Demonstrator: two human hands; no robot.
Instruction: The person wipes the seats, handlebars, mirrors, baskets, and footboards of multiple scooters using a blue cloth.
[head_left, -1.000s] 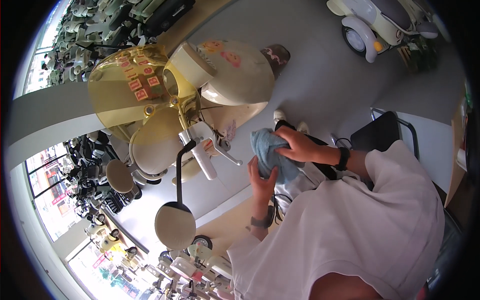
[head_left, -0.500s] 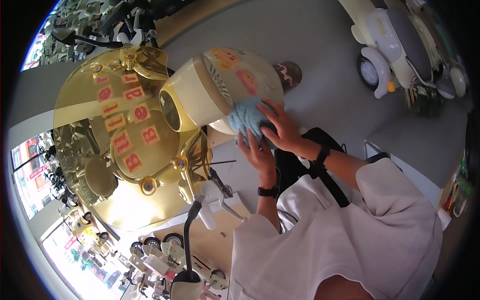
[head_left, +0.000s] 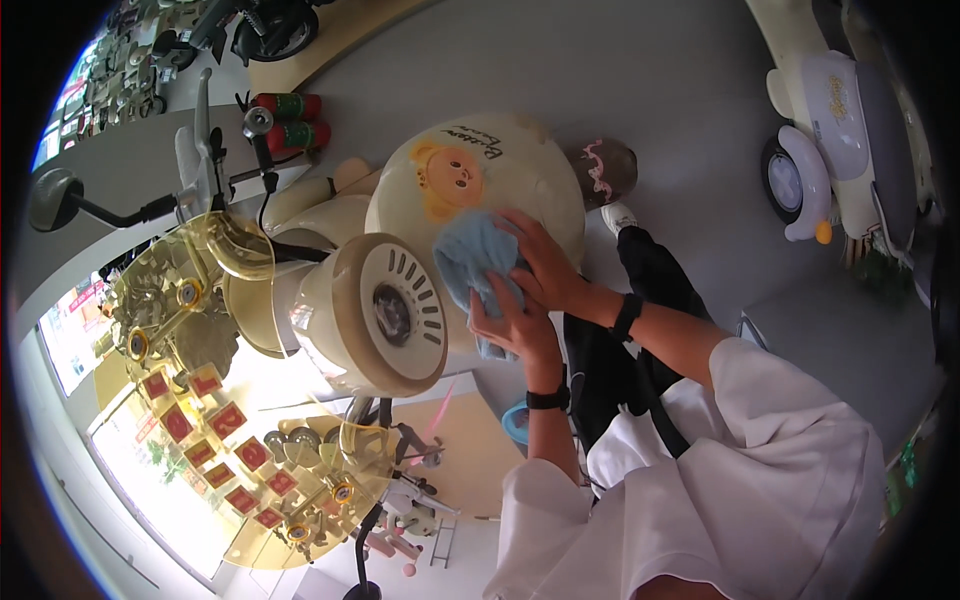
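Both my hands are closed on a bunched light-blue cloth point(head_left: 470, 252). My right hand point(head_left: 548, 262) grips its right side, while my left hand point(head_left: 515, 322) has its fingers curled into the lower edge. Behind the cloth is a large, rounded cream shell point(head_left: 530, 165) with a cartoon bear picture on it. Whether the cloth touches the shell I cannot tell. Just left of my left hand is the round scooter headlight point(head_left: 392, 312), cream-rimmed with a slotted white face.
A transparent yellow windshield point(head_left: 225, 440) and a handlebar mirror point(head_left: 55, 200) stand left of the headlight. Red fire extinguishers point(head_left: 290, 122) are at the back. A brown ball-like thing point(head_left: 606, 170) with pink trim adjoins the shell. Another scooter point(head_left: 835, 130) is parked far right.
The view has swung, so the headlight's face now shows and the windshield sits lower left. The cloth, pressed flatter on the shell's lower side before, is now bunched in both hands.
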